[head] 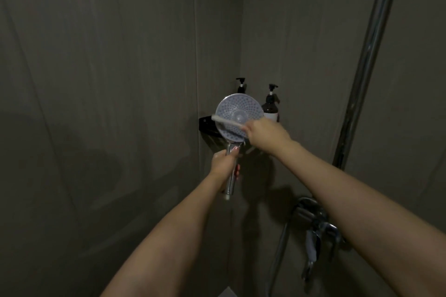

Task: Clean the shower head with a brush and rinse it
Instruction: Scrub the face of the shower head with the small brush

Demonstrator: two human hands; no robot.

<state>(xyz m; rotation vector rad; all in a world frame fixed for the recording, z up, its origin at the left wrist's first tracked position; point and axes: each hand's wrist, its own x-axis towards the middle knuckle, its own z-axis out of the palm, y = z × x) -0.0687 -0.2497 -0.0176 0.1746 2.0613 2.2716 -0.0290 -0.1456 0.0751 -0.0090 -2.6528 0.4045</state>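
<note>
1. Label on right pump bottle (270,106): pale, too blurred to read. Second pump bottle (241,85) mostly hidden behind shower head (237,116).
2. Both on black corner shelf (207,125).
3. Dark grey tiled walls (96,79); chrome riser pipe (369,55) at right, mixer tap (313,222) below.
4. Left hand (224,164): fingers curled round chrome handle, spray face toward camera.
5. Right hand (264,134): pinching white brush (228,121), laid across spray face.

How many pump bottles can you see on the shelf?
2. One bottle peeks out behind the shower head; the other bottle stands right of it. More may be hidden.
</note>
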